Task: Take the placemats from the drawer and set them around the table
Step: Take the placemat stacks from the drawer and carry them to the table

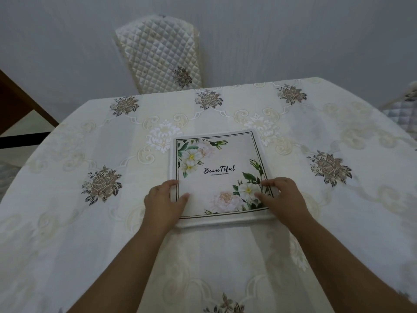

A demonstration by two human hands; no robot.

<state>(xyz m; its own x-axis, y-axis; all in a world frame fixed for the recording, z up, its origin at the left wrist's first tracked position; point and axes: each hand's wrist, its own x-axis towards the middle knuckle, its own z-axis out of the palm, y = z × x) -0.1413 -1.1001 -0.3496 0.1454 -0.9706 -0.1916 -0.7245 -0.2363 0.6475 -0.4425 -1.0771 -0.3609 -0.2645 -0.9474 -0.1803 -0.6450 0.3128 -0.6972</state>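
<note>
A stack of white placemats [216, 175] lies in the middle of the table [67, 222]. The top mat has a thin dark border, printed flowers and the word "Beautiful". My left hand [163, 203] grips the stack's near left corner, thumb on top. At the near right corner my right hand [281, 199] holds the stack in the same manner, with its thumb on the flower print. Both forearms reach in from the bottom of the view.
A cream tablecloth with embroidered brown flowers covers the table. A chair [160, 53] with a quilted cover stands at the far side, and part of another quilted chair [404, 114] shows at the right edge. A dark wooden piece [20, 102] is at the left.
</note>
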